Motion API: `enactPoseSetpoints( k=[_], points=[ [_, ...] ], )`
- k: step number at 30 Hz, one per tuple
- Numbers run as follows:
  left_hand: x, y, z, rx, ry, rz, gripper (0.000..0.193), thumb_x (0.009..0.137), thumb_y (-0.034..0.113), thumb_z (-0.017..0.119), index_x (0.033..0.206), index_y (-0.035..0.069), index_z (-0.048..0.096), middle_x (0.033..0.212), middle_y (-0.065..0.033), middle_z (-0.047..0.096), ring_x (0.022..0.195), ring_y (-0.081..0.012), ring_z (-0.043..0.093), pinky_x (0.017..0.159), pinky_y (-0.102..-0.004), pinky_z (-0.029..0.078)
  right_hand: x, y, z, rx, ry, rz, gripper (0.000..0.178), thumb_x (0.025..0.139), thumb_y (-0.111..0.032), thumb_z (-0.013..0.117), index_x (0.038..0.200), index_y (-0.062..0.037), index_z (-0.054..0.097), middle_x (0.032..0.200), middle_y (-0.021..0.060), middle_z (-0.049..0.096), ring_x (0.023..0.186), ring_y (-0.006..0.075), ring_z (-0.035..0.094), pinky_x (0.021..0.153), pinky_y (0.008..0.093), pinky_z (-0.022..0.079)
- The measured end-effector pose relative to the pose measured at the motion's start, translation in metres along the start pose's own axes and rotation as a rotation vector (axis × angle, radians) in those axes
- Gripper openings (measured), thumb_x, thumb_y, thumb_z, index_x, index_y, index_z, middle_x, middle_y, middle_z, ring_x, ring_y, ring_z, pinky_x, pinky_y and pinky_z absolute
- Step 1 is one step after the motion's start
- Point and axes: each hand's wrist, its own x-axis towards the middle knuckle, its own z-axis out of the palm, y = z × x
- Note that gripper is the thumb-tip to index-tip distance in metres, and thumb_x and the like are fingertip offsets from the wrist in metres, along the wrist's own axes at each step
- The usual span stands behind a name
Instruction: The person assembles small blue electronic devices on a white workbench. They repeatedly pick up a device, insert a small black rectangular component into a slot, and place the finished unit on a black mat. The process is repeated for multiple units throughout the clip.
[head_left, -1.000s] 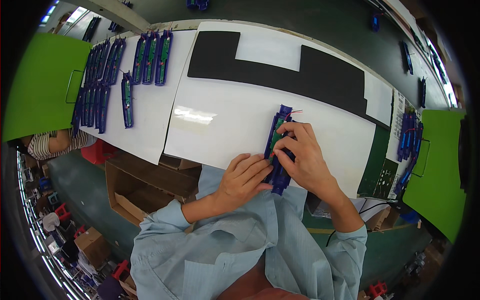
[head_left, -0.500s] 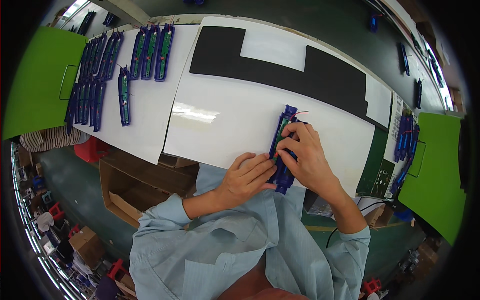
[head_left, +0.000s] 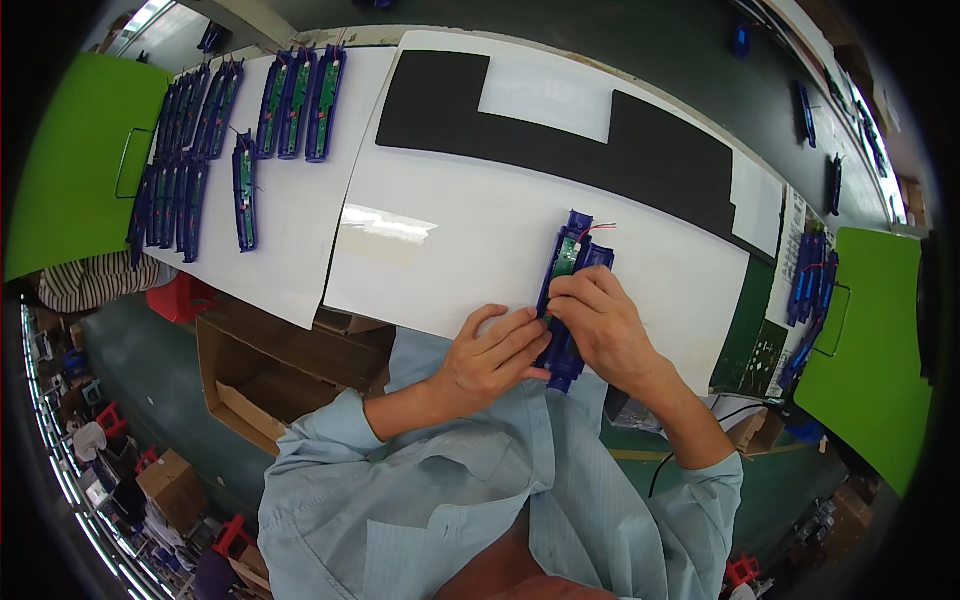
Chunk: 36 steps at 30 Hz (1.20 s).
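A dark blue plastic housing (head_left: 565,372) lies lengthwise near the front edge of the white work surface, with a second blue shell part along its right side. Inside it sits a narrow green circuit board (head_left: 566,256); thin red wires (head_left: 600,227) stick out near its far end. My left hand (head_left: 487,358) grips the near part of the housing from the left, fingertips on the board's edge and thumb at the near end. Over the middle, my right hand (head_left: 602,322) is closed in a pinch against the board. Its fingers hide whatever is between them.
Several blue housings with green boards (head_left: 297,105) stand in rows at the far left. A black mat (head_left: 560,148) with a cutout lies behind my hands. More blue pieces (head_left: 808,275) are at right. Green panels (head_left: 75,165) flank the table; a cardboard box (head_left: 280,370) stands below left.
My right hand has moved slightly nearer to me along the board, its fingers drawn closer together, so more of the board's far part shows. My left hand stays in place.
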Motion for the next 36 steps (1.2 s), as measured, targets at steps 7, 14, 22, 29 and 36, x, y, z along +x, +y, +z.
enactPoseSetpoints(
  k=[7,14,22,29,36],
  points=[
    [0.017,0.007,-0.019,0.033,-0.113,0.019,0.052,0.081,0.029,0.086,0.121,0.000,0.073,0.146,-0.0161,0.063,0.130,-0.0338,0.062,0.107,-0.0466,0.052,-0.012,-0.014,-0.014,-0.169,0.167,0.128,0.044,0.088,-0.013,0.080,0.130,-0.0024,0.069,0.120,0.0135,0.065,0.107,0.0329,0.063,0.091,0.0426,0.054],
    [0.033,0.012,-0.037,0.165,-0.247,0.139,0.042,0.081,0.020,0.085,0.115,0.000,0.073,0.146,-0.0167,0.063,0.128,-0.0352,0.063,0.103,-0.0443,0.057,-0.055,-0.049,-0.001,0.019,-0.034,0.533,0.079,0.089,-0.024,0.086,0.156,-0.0055,0.048,0.114,0.0201,0.062,0.087,0.0369,0.067,0.074,0.0446,0.057],
    [0.144,0.001,-0.083,0.228,-0.067,0.252,0.020,0.076,0.014,0.084,0.093,0.008,0.074,0.111,-0.0067,0.074,0.118,-0.0321,0.069,0.093,-0.0457,0.058,0.009,0.031,-0.094,0.362,-0.022,0.331,0.071,0.091,-0.025,0.088,0.152,-0.0041,0.056,0.107,0.0155,0.068,0.079,0.0225,0.066,0.073,0.0375,0.056],
    [0.311,-0.140,-0.033,0.446,0.073,0.226,0.025,0.087,0.017,0.081,0.107,0.006,0.070,0.111,-0.0083,0.071,0.111,-0.0286,0.066,0.097,-0.0436,0.050,0.176,0.188,-0.152,0.559,0.079,0.453,0.066,0.094,-0.026,0.083,0.147,0.0028,0.056,0.099,0.0137,0.068,0.079,0.0215,0.068,0.071,0.0378,0.059],
    [0.225,-0.079,0.005,0.016,-0.109,0.248,0.031,0.089,0.006,0.077,0.119,0.005,0.071,0.130,-0.0134,0.071,0.118,-0.0340,0.067,0.101,-0.0486,0.052,0.204,0.356,-0.218,-0.571,0.841,0.635,0.084,0.092,-0.047,0.082,0.153,-0.0016,0.045,0.147,0.0350,0.049,0.127,0.0533,0.057,0.105,0.0572,0.051]
  ],
)
